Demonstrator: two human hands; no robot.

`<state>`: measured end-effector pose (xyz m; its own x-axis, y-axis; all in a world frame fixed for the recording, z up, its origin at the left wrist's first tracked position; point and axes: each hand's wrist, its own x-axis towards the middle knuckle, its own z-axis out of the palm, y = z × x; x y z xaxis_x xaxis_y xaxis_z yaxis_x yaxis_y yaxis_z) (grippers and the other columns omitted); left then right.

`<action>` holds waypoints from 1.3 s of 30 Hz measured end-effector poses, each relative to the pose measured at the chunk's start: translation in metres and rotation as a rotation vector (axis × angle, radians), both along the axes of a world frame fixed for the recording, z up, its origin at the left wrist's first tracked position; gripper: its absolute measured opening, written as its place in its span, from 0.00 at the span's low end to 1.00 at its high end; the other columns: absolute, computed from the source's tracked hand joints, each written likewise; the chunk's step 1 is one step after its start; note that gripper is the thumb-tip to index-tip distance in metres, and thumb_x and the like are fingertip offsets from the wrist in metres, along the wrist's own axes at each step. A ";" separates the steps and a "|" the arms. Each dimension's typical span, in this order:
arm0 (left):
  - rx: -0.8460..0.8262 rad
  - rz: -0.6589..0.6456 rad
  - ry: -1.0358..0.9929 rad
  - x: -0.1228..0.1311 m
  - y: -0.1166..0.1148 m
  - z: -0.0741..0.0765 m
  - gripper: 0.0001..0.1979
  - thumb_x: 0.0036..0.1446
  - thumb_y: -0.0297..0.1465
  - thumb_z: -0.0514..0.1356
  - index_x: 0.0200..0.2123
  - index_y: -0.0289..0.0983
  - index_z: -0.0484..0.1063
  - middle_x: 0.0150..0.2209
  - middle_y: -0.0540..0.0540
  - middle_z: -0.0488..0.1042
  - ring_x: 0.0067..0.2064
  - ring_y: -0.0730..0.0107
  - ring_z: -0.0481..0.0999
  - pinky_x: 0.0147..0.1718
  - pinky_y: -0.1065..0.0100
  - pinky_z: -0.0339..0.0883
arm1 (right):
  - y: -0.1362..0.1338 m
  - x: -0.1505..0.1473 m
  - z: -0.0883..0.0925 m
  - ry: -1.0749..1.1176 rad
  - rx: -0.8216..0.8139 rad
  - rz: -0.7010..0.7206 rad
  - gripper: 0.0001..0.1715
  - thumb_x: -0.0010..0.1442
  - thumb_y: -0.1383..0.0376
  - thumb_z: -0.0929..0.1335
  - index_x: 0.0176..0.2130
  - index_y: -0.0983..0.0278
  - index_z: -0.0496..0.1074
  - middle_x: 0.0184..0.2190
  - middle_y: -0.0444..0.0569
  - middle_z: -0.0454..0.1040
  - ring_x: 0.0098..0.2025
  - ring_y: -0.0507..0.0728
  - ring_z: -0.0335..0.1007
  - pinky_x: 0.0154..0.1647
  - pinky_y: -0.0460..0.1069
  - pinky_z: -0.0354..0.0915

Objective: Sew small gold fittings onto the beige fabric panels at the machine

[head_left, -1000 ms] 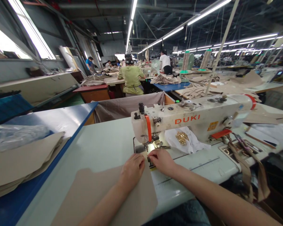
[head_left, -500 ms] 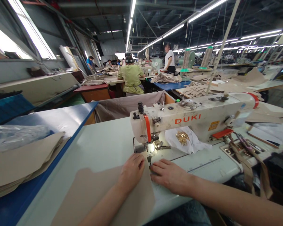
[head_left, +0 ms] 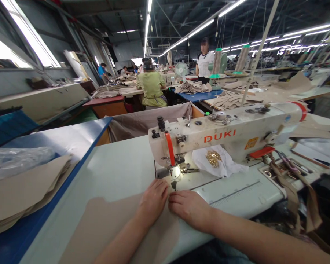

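Observation:
A flat beige fabric panel (head_left: 112, 223) lies on the pale green table, its top end at the front of the sewing machine (head_left: 220, 132) near the needle. My left hand (head_left: 153, 200) rests on the panel with curled fingers, pinching it near the right edge. Close beside it, my right hand (head_left: 191, 211) has its fingers pressed together on that same edge; the fingertips are partly hidden. Behind my hands is the lit needle plate (head_left: 176, 172). Gold metal rings (head_left: 213, 158) sit in a heap on a white cloth (head_left: 231, 168) under the machine's arm.
A stack of beige panels (head_left: 24, 194) and clear plastic (head_left: 22, 159) lie on the blue table to the left. At right, a tray (head_left: 272, 179) holds scissors and small parts, with straps (head_left: 288, 198) hanging over it. Co-workers (head_left: 151, 86) are farther back.
My right hand has slid left to the panel's edge, closer to my left hand, its fingers drawing together. My left hand has barely moved. A standing person in the background has turned.

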<state>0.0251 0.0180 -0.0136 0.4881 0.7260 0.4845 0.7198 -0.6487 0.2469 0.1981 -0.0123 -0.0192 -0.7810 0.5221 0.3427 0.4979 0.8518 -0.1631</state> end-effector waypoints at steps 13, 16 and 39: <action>0.071 -0.042 -0.009 0.000 0.005 -0.002 0.09 0.59 0.23 0.50 0.31 0.38 0.67 0.31 0.47 0.74 0.35 0.66 0.72 0.37 0.63 0.70 | 0.000 0.003 0.000 0.028 -0.002 -0.036 0.09 0.65 0.68 0.62 0.38 0.65 0.71 0.43 0.48 0.73 0.48 0.53 0.65 0.48 0.49 0.64; 0.071 -0.052 -0.009 0.000 0.006 -0.002 0.09 0.59 0.23 0.50 0.31 0.38 0.67 0.31 0.47 0.74 0.35 0.66 0.72 0.37 0.63 0.71 | 0.000 0.003 -0.001 0.024 0.003 -0.045 0.07 0.64 0.67 0.63 0.39 0.65 0.71 0.43 0.48 0.73 0.48 0.54 0.64 0.48 0.49 0.63; 0.097 -0.041 -0.021 -0.001 0.005 -0.002 0.09 0.60 0.25 0.50 0.32 0.37 0.69 0.32 0.45 0.75 0.36 0.65 0.73 0.38 0.62 0.71 | 0.000 0.002 -0.001 0.011 0.004 -0.062 0.06 0.64 0.66 0.64 0.37 0.64 0.70 0.41 0.48 0.74 0.46 0.55 0.65 0.44 0.50 0.63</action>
